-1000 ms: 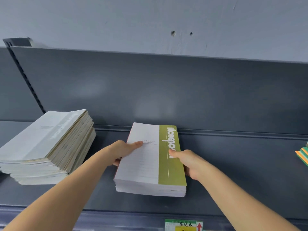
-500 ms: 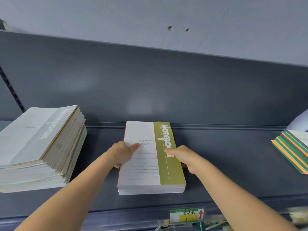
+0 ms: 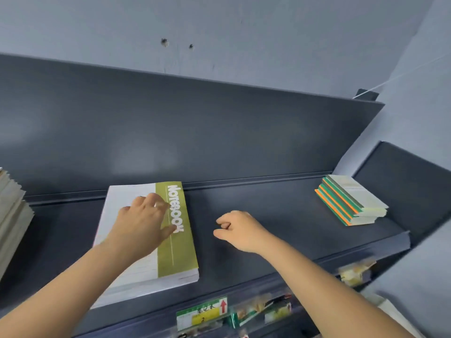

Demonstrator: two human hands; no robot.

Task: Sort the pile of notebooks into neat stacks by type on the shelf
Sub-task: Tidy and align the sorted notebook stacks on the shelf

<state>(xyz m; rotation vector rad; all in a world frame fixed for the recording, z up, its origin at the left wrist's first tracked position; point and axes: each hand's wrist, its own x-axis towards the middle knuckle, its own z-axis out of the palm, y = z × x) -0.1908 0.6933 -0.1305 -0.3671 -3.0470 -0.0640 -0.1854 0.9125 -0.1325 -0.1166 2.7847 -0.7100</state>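
A stack of white notebooks with an olive-green "NOTEBOOK" band (image 3: 178, 250) lies on the dark grey shelf (image 3: 268, 215), left of centre. My left hand (image 3: 141, 228) rests on top of that stack, fingers bent with their tips on the cover. My right hand (image 3: 240, 230) hovers over bare shelf to the right of the stack, fingers loosely curled and holding nothing. A smaller stack of notebooks with green and orange spines (image 3: 349, 201) sits at the far right of the shelf. The edge of a tall pale stack (image 3: 12, 215) shows at the left border.
The shelf's dark back panel (image 3: 195, 132) rises behind the stacks, with a grey wall above. A green and yellow price label (image 3: 202, 313) sits on the shelf's front rail. Blurred packaged goods (image 3: 268, 311) hang below the shelf.
My right hand has let go of the olive stack and moved right over bare shelf. My left hand shifted from the stack's left side onto its top. The view swung right.
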